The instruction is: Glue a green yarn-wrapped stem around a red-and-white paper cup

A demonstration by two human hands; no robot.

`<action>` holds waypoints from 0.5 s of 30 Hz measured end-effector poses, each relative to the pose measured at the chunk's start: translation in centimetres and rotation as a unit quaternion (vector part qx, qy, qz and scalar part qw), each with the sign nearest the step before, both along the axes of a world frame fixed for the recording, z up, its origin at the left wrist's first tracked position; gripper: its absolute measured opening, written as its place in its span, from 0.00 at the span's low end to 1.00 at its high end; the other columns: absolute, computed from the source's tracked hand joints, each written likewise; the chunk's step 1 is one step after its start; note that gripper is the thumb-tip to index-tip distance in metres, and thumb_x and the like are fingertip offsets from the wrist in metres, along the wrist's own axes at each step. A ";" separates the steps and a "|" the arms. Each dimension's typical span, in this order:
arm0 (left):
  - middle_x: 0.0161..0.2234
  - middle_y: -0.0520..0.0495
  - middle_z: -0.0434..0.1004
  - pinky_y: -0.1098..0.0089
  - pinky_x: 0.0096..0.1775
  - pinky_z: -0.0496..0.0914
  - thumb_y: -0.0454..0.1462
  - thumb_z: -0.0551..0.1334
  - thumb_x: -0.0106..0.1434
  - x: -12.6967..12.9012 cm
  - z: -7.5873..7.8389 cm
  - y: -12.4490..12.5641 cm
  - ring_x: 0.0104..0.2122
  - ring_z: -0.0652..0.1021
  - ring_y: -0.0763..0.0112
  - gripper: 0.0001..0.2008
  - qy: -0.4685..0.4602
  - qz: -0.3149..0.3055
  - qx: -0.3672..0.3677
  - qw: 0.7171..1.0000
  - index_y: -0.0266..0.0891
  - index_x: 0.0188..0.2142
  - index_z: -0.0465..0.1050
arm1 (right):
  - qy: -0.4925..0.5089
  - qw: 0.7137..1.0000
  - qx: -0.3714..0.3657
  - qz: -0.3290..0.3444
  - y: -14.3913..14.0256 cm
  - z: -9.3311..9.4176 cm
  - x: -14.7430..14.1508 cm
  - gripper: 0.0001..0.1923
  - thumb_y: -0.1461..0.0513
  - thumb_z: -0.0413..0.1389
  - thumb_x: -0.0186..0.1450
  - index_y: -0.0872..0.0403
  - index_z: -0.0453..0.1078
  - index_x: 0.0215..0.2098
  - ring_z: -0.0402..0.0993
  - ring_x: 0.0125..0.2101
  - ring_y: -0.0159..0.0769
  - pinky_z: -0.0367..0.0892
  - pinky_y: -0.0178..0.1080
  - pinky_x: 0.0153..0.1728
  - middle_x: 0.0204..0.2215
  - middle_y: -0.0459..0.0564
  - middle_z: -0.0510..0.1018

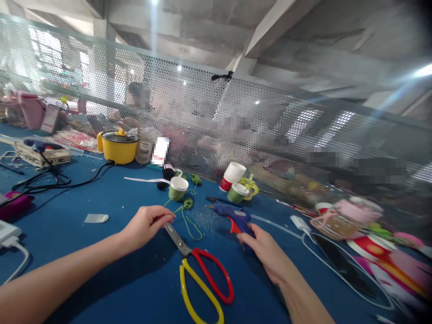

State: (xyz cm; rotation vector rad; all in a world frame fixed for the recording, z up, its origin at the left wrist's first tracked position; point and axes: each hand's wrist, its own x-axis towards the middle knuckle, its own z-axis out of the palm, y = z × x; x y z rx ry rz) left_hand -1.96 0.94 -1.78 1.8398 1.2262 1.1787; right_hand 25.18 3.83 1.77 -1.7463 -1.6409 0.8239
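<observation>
My left hand [148, 225] is closed in a pinch just beyond the blade tips of large scissors [178, 243]. Green yarn [188, 204] runs to its fingertips from a small bundle on the table. The scissors have one red and one yellow handle and point toward that hand. My right hand [263, 247] is wrapped around the handle of a blue hot glue gun [232, 213] with an orange trigger, its nozzle facing left. Between and beyond the hands stands a white paper cup [178, 185] with a green lower part. A similar cup [237, 192] stands behind the glue gun.
A yellow electric pot [119, 148] with a black cord is at the back left, near a lit phone [160, 150]. Dark pliers [221, 200] lie behind the glue gun. At right are a dark phone [340, 261] and white cable. A perforated metal screen [189, 108] borders the blue table.
</observation>
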 end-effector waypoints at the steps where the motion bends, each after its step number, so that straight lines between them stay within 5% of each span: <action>1: 0.29 0.45 0.76 0.75 0.28 0.64 0.42 0.53 0.59 0.0 0.0 0.0 0.24 0.71 0.73 0.15 0.001 0.002 -0.008 1.000 0.36 0.34 0.74 | 0.051 0.999 -0.002 0.014 -0.4 0.3 -0.3 0.10 0.60 0.51 0.53 0.56 0.64 0.33 0.69 0.23 0.33 0.63 0.34 0.26 0.22 0.46 0.72; 7: 0.27 0.45 0.76 0.76 0.24 0.62 0.43 0.53 0.58 0.5 0.1 -0.3 0.20 0.67 0.75 0.16 -0.017 0.000 -0.039 0.999 0.35 0.34 0.74 | 0.194 0.977 -0.002 0.093 -3.1 1.1 -3.1 0.12 0.61 0.55 0.51 0.58 0.66 0.34 0.62 0.19 0.28 0.60 0.33 0.23 0.18 0.43 0.69; 10: 0.27 0.46 0.76 0.76 0.24 0.62 0.42 0.53 0.58 0.7 0.0 -0.5 0.20 0.67 0.76 0.15 -0.016 -0.008 -0.042 0.999 0.35 0.34 0.74 | 0.201 0.972 0.002 0.118 -4.0 0.9 -4.1 0.09 0.60 0.55 0.52 0.58 0.67 0.29 0.61 0.19 0.29 0.60 0.33 0.23 0.17 0.44 0.68; 15: 0.25 0.47 0.75 0.77 0.23 0.61 0.42 0.53 0.58 0.9 -0.2 -0.6 0.19 0.66 0.77 0.15 -0.027 -0.021 -0.049 0.998 0.36 0.34 0.74 | 0.189 0.969 -0.018 0.157 -4.5 0.6 -4.7 0.13 0.57 0.56 0.54 0.57 0.69 0.35 0.63 0.20 0.28 0.62 0.32 0.23 0.18 0.44 0.69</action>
